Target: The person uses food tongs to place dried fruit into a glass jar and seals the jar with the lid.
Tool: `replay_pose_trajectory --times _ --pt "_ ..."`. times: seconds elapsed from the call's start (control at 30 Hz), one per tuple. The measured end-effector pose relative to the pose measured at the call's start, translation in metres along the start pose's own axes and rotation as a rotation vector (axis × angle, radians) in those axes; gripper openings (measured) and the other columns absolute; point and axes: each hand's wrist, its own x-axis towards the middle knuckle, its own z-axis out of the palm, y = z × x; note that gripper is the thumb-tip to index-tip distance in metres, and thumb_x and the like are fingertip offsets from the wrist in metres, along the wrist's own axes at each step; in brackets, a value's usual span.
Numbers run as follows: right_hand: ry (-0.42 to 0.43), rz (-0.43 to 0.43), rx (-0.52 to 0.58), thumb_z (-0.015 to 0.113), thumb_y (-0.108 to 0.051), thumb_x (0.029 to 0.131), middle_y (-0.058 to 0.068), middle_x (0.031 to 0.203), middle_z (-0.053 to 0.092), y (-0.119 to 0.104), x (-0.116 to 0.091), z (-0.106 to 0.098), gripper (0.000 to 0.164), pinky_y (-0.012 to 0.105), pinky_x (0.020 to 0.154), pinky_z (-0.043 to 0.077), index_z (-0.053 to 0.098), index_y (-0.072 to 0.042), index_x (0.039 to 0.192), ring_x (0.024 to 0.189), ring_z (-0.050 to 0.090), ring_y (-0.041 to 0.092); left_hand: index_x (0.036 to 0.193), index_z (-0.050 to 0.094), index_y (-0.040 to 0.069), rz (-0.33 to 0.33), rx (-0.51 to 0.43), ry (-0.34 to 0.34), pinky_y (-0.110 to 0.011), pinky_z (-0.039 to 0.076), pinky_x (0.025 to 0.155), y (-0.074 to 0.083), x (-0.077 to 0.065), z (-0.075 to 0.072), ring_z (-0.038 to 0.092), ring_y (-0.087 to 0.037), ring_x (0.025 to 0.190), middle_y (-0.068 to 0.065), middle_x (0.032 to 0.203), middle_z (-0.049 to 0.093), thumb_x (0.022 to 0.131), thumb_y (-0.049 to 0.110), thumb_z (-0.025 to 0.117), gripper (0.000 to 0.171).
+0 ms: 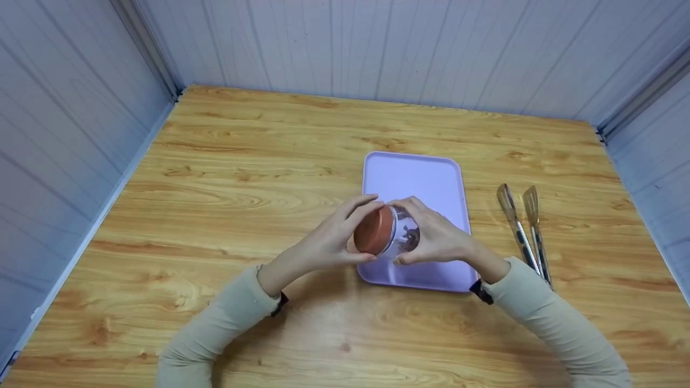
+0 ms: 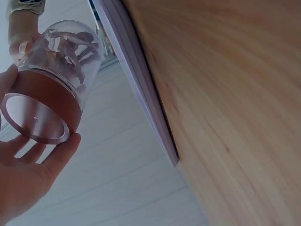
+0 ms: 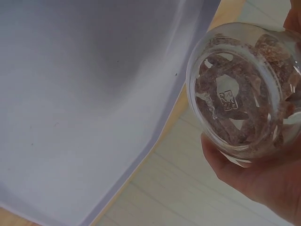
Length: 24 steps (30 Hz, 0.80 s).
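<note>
A clear jar with a reddish-brown lid is held on its side, slightly tilted, above the purple tray. My left hand grips the lid, its fingers and thumb spread around the rim. Around the clear body curls my right hand, with the thumb on the near side. Brown, dried-looking strips or pieces show inside the jar in the left wrist view; their exact kind cannot be told. The right wrist view shows the jar's base with an embossed mark. The lid sits on the jar.
Metal tongs with dark grips lie right of the tray, one tip slotted; their near end is partly hidden by the right sleeve. The wood-grain table meets pale panel walls at the back and sides.
</note>
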Motion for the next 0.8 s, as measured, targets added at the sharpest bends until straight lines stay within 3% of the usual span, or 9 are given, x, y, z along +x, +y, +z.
replay_pose_trajectory --times 0.13,0.33,0.43,0.6,0.8 --pt "0.004 -0.008 0.01 0.079 -0.037 0.056 -0.002 0.113 0.042 -0.0008 -0.0004 -0.0006 0.088 0.038 0.073 0.046 0.035 -0.012 0.128 0.095 0.048 0.022 0.133 0.034 0.012 0.0 -0.067 0.024 -0.04 0.03 0.096 -0.0002 -0.0002 0.0016 0.028 -0.023 0.122 -0.011 0.137 0.025 0.075 0.036 0.069 0.072" --pt "0.007 -0.02 -0.013 0.078 -0.037 0.056 -0.001 0.112 0.043 -0.0023 0.0001 -0.0013 0.088 0.038 0.073 0.046 0.036 -0.011 0.128 0.095 0.048 0.022 0.137 0.028 0.011 -0.061 -0.111 0.041 -0.031 0.029 0.098 -0.0006 -0.0006 0.0021 0.031 -0.014 0.121 -0.005 0.135 0.031 0.079 0.043 0.062 0.075" --pt "0.0 -0.022 -0.023 0.078 -0.037 0.056 -0.001 0.112 0.042 -0.0024 0.0003 -0.0009 0.088 0.037 0.073 0.046 0.036 -0.011 0.128 0.095 0.048 0.022 0.138 0.028 0.013 -0.121 -0.078 0.016 -0.029 0.03 0.097 -0.001 -0.0011 0.0004 0.032 -0.012 0.12 -0.004 0.135 0.031 0.075 0.049 0.062 0.08" --pt "-0.008 -0.022 -0.023 0.078 -0.04 0.056 -0.003 0.112 0.042 -0.0021 -0.0003 0.0001 0.088 0.035 0.073 0.046 0.036 -0.013 0.128 0.095 0.048 0.02 0.138 0.03 0.019 -0.204 -0.004 -0.064 -0.026 0.042 0.082 -0.0004 -0.0033 -0.0044 0.043 -0.013 0.108 -0.005 0.128 0.04 0.071 0.06 0.059 0.083" --pt "-0.009 -0.029 -0.025 0.078 -0.041 0.056 -0.002 0.112 0.042 -0.0005 -0.0008 0.0012 0.088 0.035 0.074 0.046 0.036 -0.012 0.128 0.095 0.048 0.019 0.139 0.028 0.021 -0.1 0.043 -0.127 -0.031 0.035 0.093 -0.0027 -0.0037 -0.0073 0.035 -0.014 0.118 -0.004 0.134 0.034 0.073 0.049 0.065 0.081"
